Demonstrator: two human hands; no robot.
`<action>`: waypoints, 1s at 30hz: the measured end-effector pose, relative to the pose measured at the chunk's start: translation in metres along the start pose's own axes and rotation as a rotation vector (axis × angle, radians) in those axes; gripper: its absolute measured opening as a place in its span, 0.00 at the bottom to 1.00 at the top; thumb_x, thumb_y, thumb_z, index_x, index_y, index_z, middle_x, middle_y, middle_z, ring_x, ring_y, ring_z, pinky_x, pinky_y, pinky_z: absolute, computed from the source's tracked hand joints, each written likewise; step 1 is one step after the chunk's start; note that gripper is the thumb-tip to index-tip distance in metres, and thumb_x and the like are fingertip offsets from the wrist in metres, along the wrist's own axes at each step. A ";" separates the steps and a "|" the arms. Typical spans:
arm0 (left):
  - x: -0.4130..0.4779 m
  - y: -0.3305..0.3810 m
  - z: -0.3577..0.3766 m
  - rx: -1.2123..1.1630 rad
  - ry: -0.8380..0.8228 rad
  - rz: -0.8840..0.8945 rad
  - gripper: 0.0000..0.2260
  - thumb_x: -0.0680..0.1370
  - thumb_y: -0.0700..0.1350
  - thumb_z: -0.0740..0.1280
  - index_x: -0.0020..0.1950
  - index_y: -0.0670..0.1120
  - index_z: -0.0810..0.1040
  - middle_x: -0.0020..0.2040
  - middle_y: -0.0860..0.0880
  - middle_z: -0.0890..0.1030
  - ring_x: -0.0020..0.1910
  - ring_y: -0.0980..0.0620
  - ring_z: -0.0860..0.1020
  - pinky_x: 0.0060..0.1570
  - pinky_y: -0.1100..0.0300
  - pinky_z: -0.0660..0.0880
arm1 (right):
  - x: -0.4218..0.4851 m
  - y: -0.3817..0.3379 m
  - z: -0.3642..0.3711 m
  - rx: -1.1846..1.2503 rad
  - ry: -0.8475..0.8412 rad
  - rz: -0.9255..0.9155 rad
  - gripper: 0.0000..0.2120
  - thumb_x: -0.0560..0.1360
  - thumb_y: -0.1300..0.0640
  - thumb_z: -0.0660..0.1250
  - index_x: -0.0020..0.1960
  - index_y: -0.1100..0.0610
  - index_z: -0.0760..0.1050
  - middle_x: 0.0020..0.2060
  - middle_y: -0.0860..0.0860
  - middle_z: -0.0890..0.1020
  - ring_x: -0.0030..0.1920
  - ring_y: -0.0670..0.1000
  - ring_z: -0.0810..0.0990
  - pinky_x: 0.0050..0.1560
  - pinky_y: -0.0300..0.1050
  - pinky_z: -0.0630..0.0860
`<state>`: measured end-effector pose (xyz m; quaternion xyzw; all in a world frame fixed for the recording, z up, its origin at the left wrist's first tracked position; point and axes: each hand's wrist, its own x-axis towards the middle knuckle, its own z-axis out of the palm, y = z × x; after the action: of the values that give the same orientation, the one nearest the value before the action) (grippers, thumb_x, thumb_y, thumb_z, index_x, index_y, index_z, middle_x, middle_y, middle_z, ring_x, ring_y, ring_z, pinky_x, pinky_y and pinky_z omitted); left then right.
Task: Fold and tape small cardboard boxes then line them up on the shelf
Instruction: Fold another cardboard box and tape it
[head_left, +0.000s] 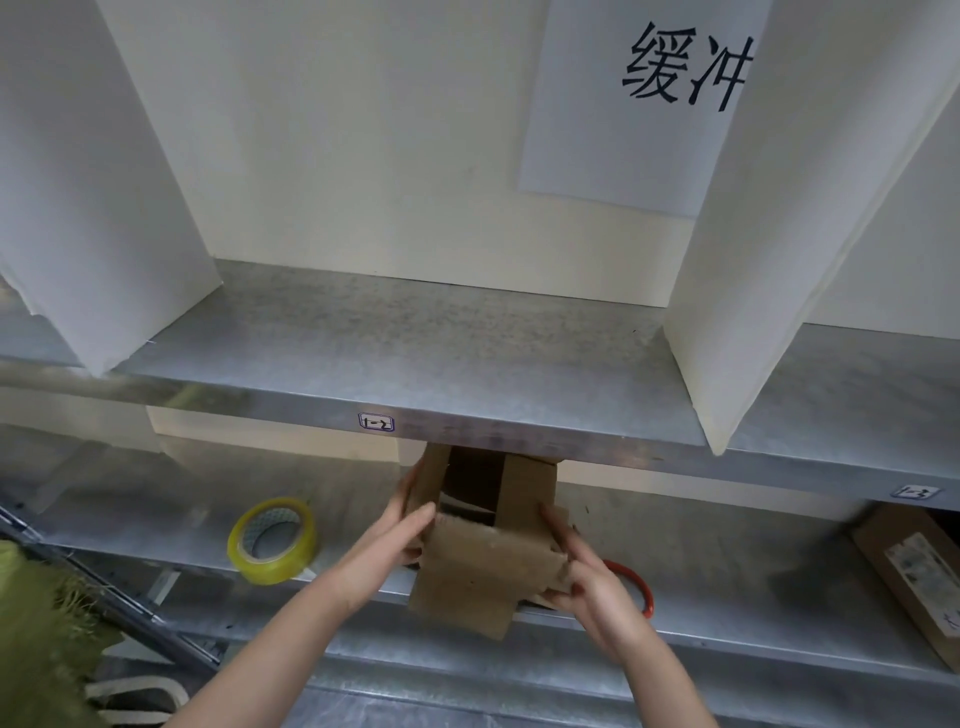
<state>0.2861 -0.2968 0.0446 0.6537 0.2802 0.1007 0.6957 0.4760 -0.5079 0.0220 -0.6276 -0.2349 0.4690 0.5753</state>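
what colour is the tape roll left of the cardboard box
Translucent yellow round roll of packing tape, whitish inner core; the head view shows it best.

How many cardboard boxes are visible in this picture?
2. The open box is at centre, held by the left hand and right hand. The labelled box lies far right on the lower shelf, cut by the frame. Others may hide beneath the upper shelf.
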 end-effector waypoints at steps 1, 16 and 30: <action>0.002 -0.002 -0.002 -0.022 0.073 -0.025 0.30 0.74 0.65 0.65 0.73 0.68 0.56 0.72 0.48 0.69 0.64 0.50 0.74 0.67 0.48 0.71 | -0.002 0.000 -0.001 0.009 -0.021 0.014 0.37 0.70 0.70 0.58 0.67 0.35 0.72 0.67 0.45 0.75 0.66 0.50 0.75 0.60 0.50 0.78; 0.008 0.003 -0.028 0.047 0.243 -0.059 0.11 0.83 0.52 0.58 0.63 0.60 0.74 0.60 0.50 0.80 0.54 0.56 0.81 0.61 0.50 0.76 | 0.035 -0.044 0.014 -0.914 0.180 -0.322 0.19 0.81 0.49 0.59 0.68 0.32 0.63 0.65 0.46 0.61 0.56 0.44 0.74 0.51 0.30 0.68; -0.010 0.017 -0.018 0.295 0.059 -0.028 0.18 0.77 0.65 0.54 0.60 0.85 0.51 0.64 0.62 0.67 0.61 0.53 0.76 0.60 0.59 0.71 | 0.050 -0.043 0.047 -1.287 0.116 -0.225 0.26 0.74 0.26 0.48 0.71 0.29 0.54 0.77 0.50 0.46 0.61 0.56 0.76 0.55 0.44 0.78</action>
<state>0.2726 -0.2847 0.0633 0.7418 0.3212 0.0677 0.5848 0.4688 -0.4332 0.0513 -0.8423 -0.5013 0.1374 0.1422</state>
